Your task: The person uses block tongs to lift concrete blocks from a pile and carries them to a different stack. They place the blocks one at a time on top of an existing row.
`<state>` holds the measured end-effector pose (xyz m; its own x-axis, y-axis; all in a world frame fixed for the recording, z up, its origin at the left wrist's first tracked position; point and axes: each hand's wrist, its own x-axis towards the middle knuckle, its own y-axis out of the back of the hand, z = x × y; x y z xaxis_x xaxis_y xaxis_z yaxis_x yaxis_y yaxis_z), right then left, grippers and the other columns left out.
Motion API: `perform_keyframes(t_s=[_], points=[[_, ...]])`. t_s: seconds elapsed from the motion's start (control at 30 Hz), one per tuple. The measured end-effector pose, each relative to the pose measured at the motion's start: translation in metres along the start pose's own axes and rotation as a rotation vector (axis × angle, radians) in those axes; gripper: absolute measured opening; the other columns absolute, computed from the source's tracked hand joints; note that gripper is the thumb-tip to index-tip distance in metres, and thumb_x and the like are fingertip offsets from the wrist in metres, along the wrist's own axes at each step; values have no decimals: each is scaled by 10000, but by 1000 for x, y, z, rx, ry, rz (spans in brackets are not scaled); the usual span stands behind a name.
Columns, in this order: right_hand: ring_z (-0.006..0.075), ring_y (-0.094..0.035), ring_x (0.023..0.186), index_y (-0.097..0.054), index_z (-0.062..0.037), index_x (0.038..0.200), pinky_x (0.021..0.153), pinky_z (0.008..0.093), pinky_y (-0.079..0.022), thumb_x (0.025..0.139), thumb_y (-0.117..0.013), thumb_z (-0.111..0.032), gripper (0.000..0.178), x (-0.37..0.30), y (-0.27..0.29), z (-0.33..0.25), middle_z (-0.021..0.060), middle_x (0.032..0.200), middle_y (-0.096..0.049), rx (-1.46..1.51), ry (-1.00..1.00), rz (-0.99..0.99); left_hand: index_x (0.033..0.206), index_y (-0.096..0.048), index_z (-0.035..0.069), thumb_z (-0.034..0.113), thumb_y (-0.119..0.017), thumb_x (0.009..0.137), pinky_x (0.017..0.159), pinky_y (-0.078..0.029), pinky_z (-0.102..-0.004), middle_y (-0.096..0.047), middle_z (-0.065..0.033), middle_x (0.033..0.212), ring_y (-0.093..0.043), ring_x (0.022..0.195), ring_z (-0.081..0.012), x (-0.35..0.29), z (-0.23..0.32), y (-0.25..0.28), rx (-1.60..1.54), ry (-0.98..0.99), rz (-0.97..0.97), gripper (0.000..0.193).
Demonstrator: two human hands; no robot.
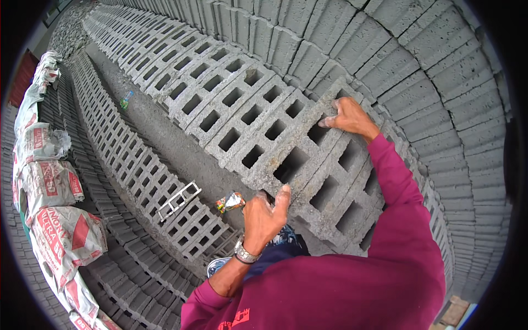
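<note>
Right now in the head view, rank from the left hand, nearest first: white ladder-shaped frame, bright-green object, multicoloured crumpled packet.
From the left hand:
1. Multicoloured crumpled packet, just left.
2. White ladder-shaped frame, farther left.
3. Bright-green object, upper left.

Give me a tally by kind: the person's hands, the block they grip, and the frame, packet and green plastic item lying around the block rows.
Bare hands: 2 (left hand, right hand)
Gripped hollow concrete block: 1
White ladder-shaped frame: 1
Multicoloured packet: 1
Green plastic item: 1
Total: 6
</note>
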<state>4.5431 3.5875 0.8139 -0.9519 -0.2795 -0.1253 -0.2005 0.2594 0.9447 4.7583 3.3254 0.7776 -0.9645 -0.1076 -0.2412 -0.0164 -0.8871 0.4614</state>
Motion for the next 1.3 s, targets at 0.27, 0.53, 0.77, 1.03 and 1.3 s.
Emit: perform_keyframes(t_s=[0.27, 0.53, 0.77, 1.03, 1.3], points=[[366, -643, 771, -659, 81, 852, 684, 428, -474, 740, -799, -456, 566, 0, 26, -31, 235, 786, -665, -519, 95, 50, 1395, -487, -41, 466, -512, 1000, 887, -520, -338, -672, -184, 1167, -659, 1020, -243, -3, -74, 28, -826, 41, -325, 644], [210, -678, 890, -716, -1, 1039, 920, 387, -436, 859, -728, -231, 292, -132, -67, -284, 133, 939, -736, 187, 364, 45, 1112, -689, -15, 352, -589, 931, 776, -540, -384, -722, -231, 922, -725, 877, -294, -168, -432, 64, -5, 541, 303, 421], [367, -686, 855, -727, 12, 971, 851, 447, -476, 860, -686, -398, 427, -166, -549, -306, 219, 905, -717, 194, 253, -569, 1113, -696, -13, 443, -636, 864, 850, -523, -437, -711, -256, 981, -699, 969, -368, -251, -700, 53, -40, 1048, 359, 524], [425, -607, 1099, -717, 56, 911, 1016, 525, -329, 844, -644, -569, 632, -199, -875, -303, 261, 1029, -694, -169, 222, -515, 1284, -516, -170, 455, -787, 763, 984, -475, -380, -602, -314, 1258, -610, 1184, -345, -207, -876, 18, -67, 1064, 332, 857], [411, -605, 1024, -702, 80, 810, 1045, 467, -337, 729, -746, -461, 549, -220, -925, -299, 280, 895, -686, -155, -23, -375, 861, -677, -84, 365, -810, 640, 819, -520, -477, -683, -321, 918, -674, 904, -453, -194, -910, -8, -99, 1116, 466, 518]])
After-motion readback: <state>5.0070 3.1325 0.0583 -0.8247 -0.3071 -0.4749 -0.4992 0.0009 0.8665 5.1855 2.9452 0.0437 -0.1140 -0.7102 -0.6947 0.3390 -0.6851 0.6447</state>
